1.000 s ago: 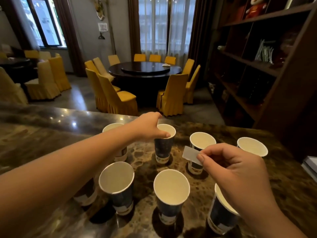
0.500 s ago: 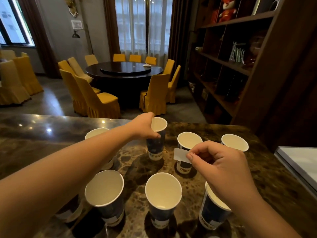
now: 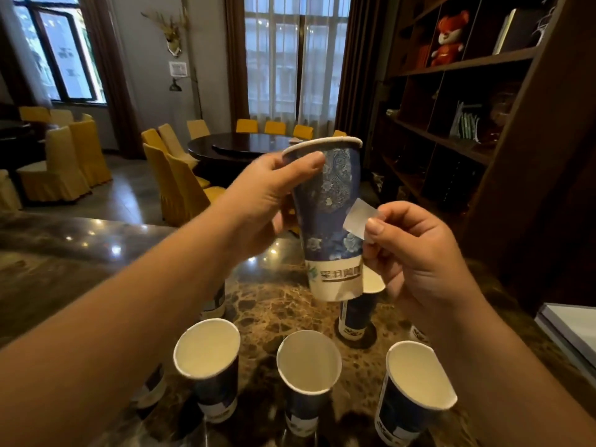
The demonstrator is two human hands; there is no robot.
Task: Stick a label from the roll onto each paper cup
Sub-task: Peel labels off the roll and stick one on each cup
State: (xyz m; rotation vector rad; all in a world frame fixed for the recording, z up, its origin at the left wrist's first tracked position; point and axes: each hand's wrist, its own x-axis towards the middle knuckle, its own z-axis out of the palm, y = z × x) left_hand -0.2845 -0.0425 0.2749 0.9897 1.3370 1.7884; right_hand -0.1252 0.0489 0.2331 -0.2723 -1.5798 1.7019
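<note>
The left hand (image 3: 267, 201) grasps a tall blue paper cup with a white floral pattern and a white printed band at its base (image 3: 332, 221), thumb across the upper wall just under the rolled white rim, fingers wrapped behind; the cup is held upright in the air above the brown marble-patterned countertop (image 3: 274, 304). The right hand (image 3: 416, 253) pinches a small white rectangular label (image 3: 359, 217) between thumb and forefinger, the label's free end lying against or just beside the cup's right wall at mid-height; contact cannot be told. Below, three open paper cups of the same kind stand in a near row on the countertop: the left cup (image 3: 209, 359), the middle cup (image 3: 308, 372) and the right cup (image 3: 416, 382). A further cup (image 3: 356, 314) stands behind them, partly hidden by the lifted cup. A grey flat book-like object (image 3: 571, 330) lies at the counter's right edge. Beyond are a dark round dining table (image 3: 242, 148) ringed by yellow-covered chairs (image 3: 180, 175), and dark wooden shelving (image 3: 467, 101) bearing a red plush toy (image 3: 450, 37).
</note>
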